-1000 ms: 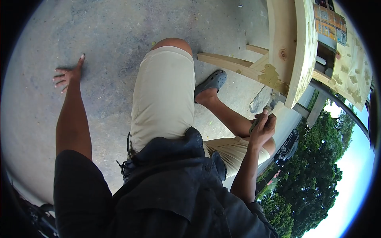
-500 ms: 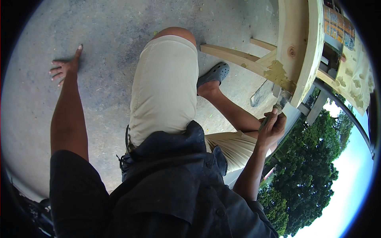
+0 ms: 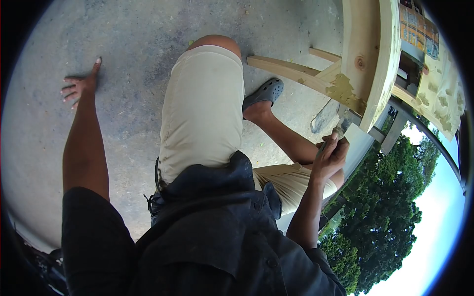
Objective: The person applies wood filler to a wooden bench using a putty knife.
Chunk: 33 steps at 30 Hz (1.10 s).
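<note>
My left hand [image 3: 81, 87] is spread flat on the concrete floor [image 3: 128, 49], fingers apart, holding nothing. My right hand [image 3: 332, 155] is closed around the handle of what looks like a putty knife [image 3: 344, 122], whose greyish end points up at the lower end of a pale wooden frame [image 3: 362, 39]. A yellowish-brown smear of filler [image 3: 341, 89] covers the joint of that frame with a wooden brace [image 3: 286, 68], just above the tool. Whether the tool's tip touches the wood I cannot make out.
My bent knee [image 3: 205, 103] and my foot in a grey clog [image 3: 269, 92] are between my hands. At the right, a wooden panel [image 3: 434, 93] bears several filler patches, near a taped cardboard box [image 3: 419, 32]. Trees [image 3: 380, 207] stand beyond.
My right hand and the tool have drawn slightly down and left, away from the filler-smeared joint. My left hand stays in place on the floor.
</note>
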{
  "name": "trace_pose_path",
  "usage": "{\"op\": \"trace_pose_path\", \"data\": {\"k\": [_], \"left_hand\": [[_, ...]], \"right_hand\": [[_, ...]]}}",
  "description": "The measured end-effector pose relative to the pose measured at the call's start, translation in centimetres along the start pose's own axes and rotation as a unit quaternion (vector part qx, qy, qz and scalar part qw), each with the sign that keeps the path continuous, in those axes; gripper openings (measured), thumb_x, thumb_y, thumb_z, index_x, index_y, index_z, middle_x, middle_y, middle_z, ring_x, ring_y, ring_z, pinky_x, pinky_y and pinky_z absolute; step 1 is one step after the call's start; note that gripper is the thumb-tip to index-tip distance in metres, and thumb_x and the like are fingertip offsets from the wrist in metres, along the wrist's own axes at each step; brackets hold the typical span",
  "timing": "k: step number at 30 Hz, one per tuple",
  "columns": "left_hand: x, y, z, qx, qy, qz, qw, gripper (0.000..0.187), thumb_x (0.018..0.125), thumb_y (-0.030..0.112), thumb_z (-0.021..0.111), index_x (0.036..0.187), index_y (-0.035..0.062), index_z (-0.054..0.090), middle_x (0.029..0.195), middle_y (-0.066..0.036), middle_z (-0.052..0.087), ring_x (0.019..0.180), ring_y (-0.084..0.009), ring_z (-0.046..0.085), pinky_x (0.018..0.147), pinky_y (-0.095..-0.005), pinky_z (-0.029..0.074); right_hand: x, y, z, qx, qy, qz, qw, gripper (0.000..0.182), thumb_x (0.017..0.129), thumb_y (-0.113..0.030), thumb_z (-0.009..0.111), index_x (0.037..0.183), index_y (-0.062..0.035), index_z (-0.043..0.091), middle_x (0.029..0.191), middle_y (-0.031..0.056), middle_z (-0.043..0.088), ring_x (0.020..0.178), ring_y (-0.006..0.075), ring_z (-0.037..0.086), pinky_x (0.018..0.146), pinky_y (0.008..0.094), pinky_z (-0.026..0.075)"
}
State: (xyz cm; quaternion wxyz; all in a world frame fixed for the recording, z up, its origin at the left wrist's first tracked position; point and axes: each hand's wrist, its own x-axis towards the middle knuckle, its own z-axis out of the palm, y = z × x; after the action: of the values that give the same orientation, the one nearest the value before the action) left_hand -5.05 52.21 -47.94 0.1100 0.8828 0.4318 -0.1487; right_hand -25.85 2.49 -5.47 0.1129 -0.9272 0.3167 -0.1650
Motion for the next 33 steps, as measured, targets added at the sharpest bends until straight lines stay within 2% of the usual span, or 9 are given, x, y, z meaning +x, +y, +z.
{"op": "trace_pose_path", "data": {"k": [9,12,16,18,24,25,26,28,33], "left_hand": [[0.1,-0.1,0.1,0.000,-0.002,-0.002,1.000,0.152,0.050,0.091,0.065,0.155,0.0098,-0.009,0.157,-0.030,-0.016,0.142,-0.0534,-0.019,0.104,-0.0780,-0.003],[0.0,0.0,0.3,-0.007,-0.001,0.000,1.000,0.152,0.050,0.091,0.065,0.155,0.0101,-0.009,0.157,-0.030,-0.016,0.142,-0.0531,-0.020,0.104,-0.0779,-0.003],[0.1,-0.1,0.1,-0.001,-0.002,-0.004,1.000,0.152,0.050,0.091,0.065,0.155,0.0106,-0.009,0.157,-0.030,-0.016,0.142,-0.0530,-0.019,0.104,-0.0777,-0.003],[0.0,0.1,0.1,-0.002,-0.005,-0.006,1.000,0.152,0.049,0.091,0.065,0.155,0.0108,-0.009,0.157,-0.030,-0.016,0.142,-0.0531,-0.019,0.104,-0.0776,-0.002],[0.0,0.2,0.1,-0.007,0.000,-0.003,1.000,0.152,0.050,0.091,0.066,0.155,0.0108,-0.009,0.157,-0.030,-0.015,0.142,-0.0536,-0.018,0.104,-0.0776,-0.002],[0.0,0.1,0.2,-0.004,0.004,-0.002,1.000,0.152,0.050,0.091,0.066,0.155,0.0108,-0.009,0.157,-0.030,-0.015,0.142,-0.0537,-0.018,0.105,-0.0775,-0.002],[0.1,0.0,0.3,-0.001,0.008,-0.003,1.000,0.152,0.050,0.091,0.066,0.155,0.0108,-0.009,0.157,-0.031,-0.015,0.142,-0.0538,-0.018,0.105,-0.0775,-0.002],[0.2,-0.1,0.3,-0.002,0.004,-0.003,1.000,0.152,0.050,0.091,0.066,0.155,0.0107,-0.009,0.157,-0.031,-0.016,0.142,-0.0539,-0.018,0.105,-0.0775,-0.002],[-0.1,0.2,-0.1,-0.009,-0.007,-0.003,1.000,0.152,0.049,0.091,0.065,0.155,0.0103,-0.009,0.157,-0.030,-0.016,0.142,-0.0539,-0.018,0.104,-0.0775,-0.002]], "right_hand": [[3.1,0.4,-0.4,-0.140,0.018,-0.114,0.983,0.021,0.095,-0.019,0.064,0.096,0.0000,0.056,0.069,0.0132,0.062,0.054,0.0220,0.056,0.052,0.0341,0.046],[2.2,0.1,-0.3,-0.113,0.044,-0.054,0.991,0.019,0.095,-0.017,0.064,0.096,0.0001,0.055,0.071,0.0140,0.061,0.056,0.0232,0.053,0.053,0.0334,0.045],[0.8,0.4,-0.1,-0.134,0.076,-0.041,0.987,0.020,0.095,-0.017,0.063,0.095,0.0004,0.054,0.075,0.0163,0.061,0.059,0.0244,0.053,0.056,0.0335,0.045],[0.4,0.6,0.3,-0.077,0.074,-0.030,0.994,0.022,0.095,-0.018,0.064,0.095,0.0009,0.054,0.078,0.0184,0.061,0.062,0.0273,0.055,0.059,0.0357,0.046],[2.5,-0.7,0.8,-0.133,0.017,-0.088,0.987,0.022,0.094,-0.019,0.065,0.094,0.0008,0.054,0.078,0.0190,0.062,0.065,0.0314,0.059,0.061,0.0390,0.048],[2.9,-0.2,0.6,-0.147,0.037,-0.149,0.977,0.022,0.095,-0.019,0.064,0.094,0.0006,0.054,0.077,0.0180,0.061,0.064,0.0293,0.058,0.061,0.0384,0.048],[2.8,-0.3,0.6,-0.145,0.037,-0.150,0.977,0.022,0.095,-0.019,0.064,0.094,0.0006,0.054,0.077,0.0180,0.061,0.064,0.0293,0.058,0.061,0.0384,0.048],[2.5,-0.7,0.2,-0.109,0.076,-0.098,0.986,0.021,0.095,-0.018,0.064,0.094,0.0007,0.054,0.077,0.0160,0.060,0.065,0.0262,0.057,0.061,0.0369,0.048],[1.7,0.1,0.5,-0.133,0.093,-0.097,0.982,0.020,0.097,-0.018,0.062,0.098,0.0012,0.055,0.081,0.0144,0.062,0.067,0.0238,0.057,0.061,0.0348,0.048]]}}
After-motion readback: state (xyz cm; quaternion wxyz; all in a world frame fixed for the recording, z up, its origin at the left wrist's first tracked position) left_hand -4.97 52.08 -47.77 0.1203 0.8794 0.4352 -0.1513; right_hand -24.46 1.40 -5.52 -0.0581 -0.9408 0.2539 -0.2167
